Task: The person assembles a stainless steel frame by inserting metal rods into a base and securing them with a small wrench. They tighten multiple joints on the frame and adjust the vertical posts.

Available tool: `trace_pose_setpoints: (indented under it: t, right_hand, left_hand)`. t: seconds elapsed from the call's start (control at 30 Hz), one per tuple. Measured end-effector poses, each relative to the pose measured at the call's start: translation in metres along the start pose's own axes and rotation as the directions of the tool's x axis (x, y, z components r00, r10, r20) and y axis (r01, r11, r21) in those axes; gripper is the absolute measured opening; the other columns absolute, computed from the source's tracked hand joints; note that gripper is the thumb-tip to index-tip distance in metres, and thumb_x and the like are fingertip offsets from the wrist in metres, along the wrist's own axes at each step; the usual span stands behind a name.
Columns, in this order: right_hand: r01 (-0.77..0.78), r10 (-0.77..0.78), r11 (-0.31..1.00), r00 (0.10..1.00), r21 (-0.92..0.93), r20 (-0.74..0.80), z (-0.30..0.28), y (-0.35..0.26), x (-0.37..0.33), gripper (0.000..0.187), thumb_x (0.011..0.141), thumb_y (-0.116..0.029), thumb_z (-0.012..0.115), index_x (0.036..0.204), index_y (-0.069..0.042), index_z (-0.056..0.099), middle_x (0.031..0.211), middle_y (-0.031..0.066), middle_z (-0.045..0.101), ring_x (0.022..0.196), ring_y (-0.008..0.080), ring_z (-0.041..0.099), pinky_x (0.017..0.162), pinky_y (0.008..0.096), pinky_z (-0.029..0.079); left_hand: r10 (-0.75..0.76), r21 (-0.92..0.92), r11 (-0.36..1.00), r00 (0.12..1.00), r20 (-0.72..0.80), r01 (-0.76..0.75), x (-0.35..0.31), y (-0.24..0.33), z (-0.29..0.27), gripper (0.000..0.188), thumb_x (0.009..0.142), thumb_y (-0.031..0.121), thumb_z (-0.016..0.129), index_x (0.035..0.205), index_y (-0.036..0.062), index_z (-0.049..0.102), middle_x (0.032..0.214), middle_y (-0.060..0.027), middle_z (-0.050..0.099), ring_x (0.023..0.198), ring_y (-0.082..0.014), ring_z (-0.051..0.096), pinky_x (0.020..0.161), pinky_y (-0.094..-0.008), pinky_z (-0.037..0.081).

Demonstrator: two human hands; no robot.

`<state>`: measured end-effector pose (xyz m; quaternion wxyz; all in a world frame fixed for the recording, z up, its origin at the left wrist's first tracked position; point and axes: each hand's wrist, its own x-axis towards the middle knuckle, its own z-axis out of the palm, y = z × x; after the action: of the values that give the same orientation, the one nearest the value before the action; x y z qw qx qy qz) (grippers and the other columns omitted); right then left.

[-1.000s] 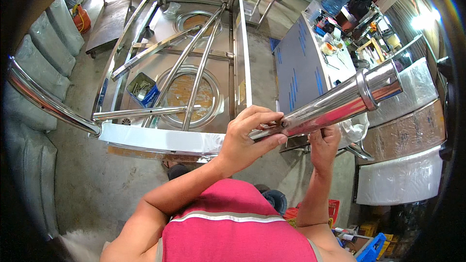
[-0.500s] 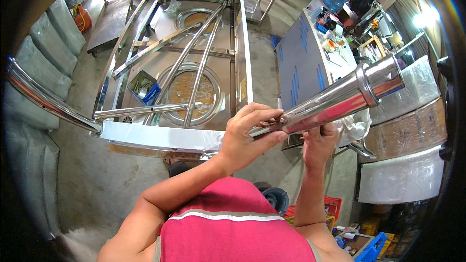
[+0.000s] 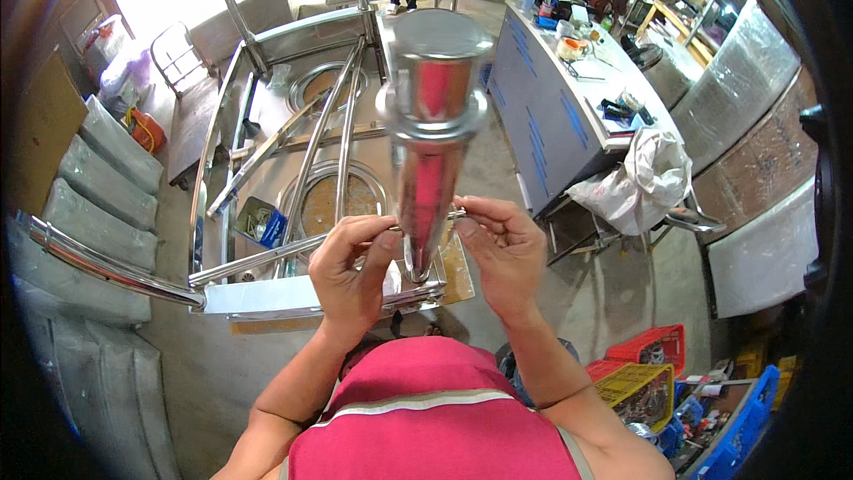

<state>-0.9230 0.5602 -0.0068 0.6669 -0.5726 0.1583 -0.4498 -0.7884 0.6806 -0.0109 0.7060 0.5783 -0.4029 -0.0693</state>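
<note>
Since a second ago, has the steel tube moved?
Yes. The steel tube swung from pointing right, toward the blue workbench, to upright between both hands.

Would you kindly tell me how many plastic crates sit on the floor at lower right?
3: a red crate, a yellow crate before it, a blue crate rightmost; more may be hidden.

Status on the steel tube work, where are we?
Done: the welded stainless steel frame with ring openings stands on the floor, its rails and rings in place. In hand: the polished steel tube with a collar is upright, pinched at its lower end by the left hand and right hand. Left: the tube is not attached to the frame.
</note>
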Motion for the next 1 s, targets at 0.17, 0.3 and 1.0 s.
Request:
trace_pose_setpoints:
  t: [0.17,0.3,1.0]
  right_hand:
    - [-0.036,0.036,0.99,0.999,0.139,0.003,0.001,0.011,0.0,0.025,0.097,0.002,0.067,0.122,0.005,0.065,0.12,0.0155,0.07,0.107,0.0167,0.068,0.093,0.0294,0.056]
    - [-0.023,0.023,0.996,1.0,0.091,-0.003,0.006,0.011,-0.002,0.026,0.099,-0.008,0.068,0.122,0.004,0.065,0.105,0.0061,0.07,0.093,0.0098,0.065,0.084,0.0231,0.051]
    - [0.044,-0.106,0.974,0.955,-0.222,-0.278,0.035,0.019,-0.019,0.039,0.101,-0.035,0.069,0.124,-0.007,0.058,0.084,-0.0061,0.057,0.065,0.0002,0.043,0.052,0.0187,0.03]
  left_hand:
    - [-0.065,-0.025,0.998,0.998,-0.019,0.065,-0.001,0.006,0.008,0.011,0.096,0.001,0.069,0.107,0.0004,0.068,0.098,-0.0065,0.07,0.087,-0.0113,0.066,0.077,-0.0251,0.052]
    - [-0.008,0.023,1.0,0.991,0.134,0.005,0.006,0.005,-0.009,0.018,0.096,0.005,0.07,0.113,0.0003,0.066,0.102,-0.0079,0.07,0.09,-0.0111,0.065,0.074,-0.0261,0.053]
    - [-0.747,0.89,0.207,0.521,0.412,-0.407,0.06,-0.298,-0.236,0.038,0.09,0.037,0.067,0.118,0.0127,0.071,0.103,-0.0143,0.077,0.097,-0.0333,0.075,0.08,-0.0475,0.058]
